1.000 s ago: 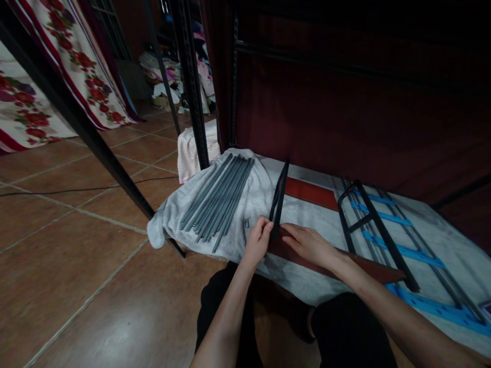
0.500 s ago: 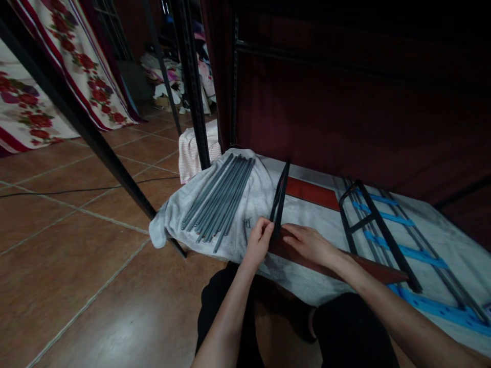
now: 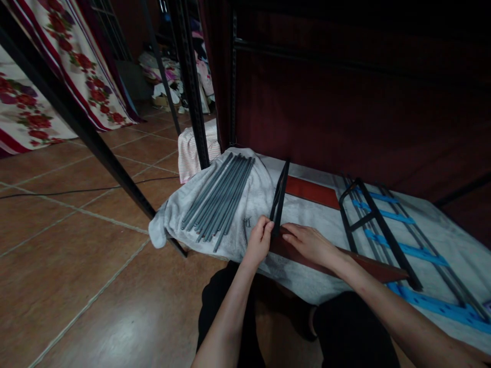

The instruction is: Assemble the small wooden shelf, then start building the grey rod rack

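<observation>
My left hand [image 3: 261, 237] is closed at the near end of a narrow black metal frame [image 3: 282, 197], fingers pinched against it. My right hand [image 3: 307, 243] rests on the left part of a reddish-brown board [image 3: 368, 268], its fingers stretched toward the frame's near end. Small dark screws [image 3: 246, 222] lie on the grey cloth left of the frame. A second black frame [image 3: 378, 232] stands at the board's right end. Behind, a red board [image 3: 312, 192] lies flat.
Several grey rods [image 3: 220, 197] lie on the grey cloth [image 3: 172, 209] at the left. Blue slotted strips [image 3: 441, 309] and dark rods are at the right. Black posts [image 3: 194, 87] rise at the left, before a dark red curtain [image 3: 326, 117].
</observation>
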A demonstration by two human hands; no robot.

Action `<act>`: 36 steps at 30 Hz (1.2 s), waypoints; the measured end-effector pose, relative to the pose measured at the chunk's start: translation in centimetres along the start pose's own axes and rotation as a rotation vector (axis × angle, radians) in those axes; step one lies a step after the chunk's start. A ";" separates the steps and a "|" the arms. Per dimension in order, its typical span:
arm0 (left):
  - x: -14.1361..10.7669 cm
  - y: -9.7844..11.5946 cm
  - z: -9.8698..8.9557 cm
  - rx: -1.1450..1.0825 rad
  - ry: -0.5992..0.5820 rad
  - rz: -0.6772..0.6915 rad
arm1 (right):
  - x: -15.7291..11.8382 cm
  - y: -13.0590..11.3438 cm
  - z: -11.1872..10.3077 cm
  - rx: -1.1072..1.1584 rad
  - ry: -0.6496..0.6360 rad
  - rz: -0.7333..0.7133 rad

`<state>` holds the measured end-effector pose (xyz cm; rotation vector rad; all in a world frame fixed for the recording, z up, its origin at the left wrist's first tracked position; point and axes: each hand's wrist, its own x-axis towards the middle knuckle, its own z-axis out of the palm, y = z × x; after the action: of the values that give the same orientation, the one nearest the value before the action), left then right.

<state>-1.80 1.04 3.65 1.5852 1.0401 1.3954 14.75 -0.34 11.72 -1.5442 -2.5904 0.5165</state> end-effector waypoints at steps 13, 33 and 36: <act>-0.2 0.3 -0.5 0.019 -0.014 0.005 | -0.2 0.0 -0.1 -0.033 0.018 -0.018; 0.5 -5.3 -3.8 0.662 0.240 -0.377 | -12.1 3.3 5.3 -0.129 0.588 -0.126; 0.4 -5.4 -3.3 0.817 0.155 -0.373 | -14.9 4.0 8.3 -0.084 0.584 -0.147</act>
<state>-5.57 3.52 -0.86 1.6940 2.0581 0.8767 23.38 -13.53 4.14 -1.2651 -2.2564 -0.0594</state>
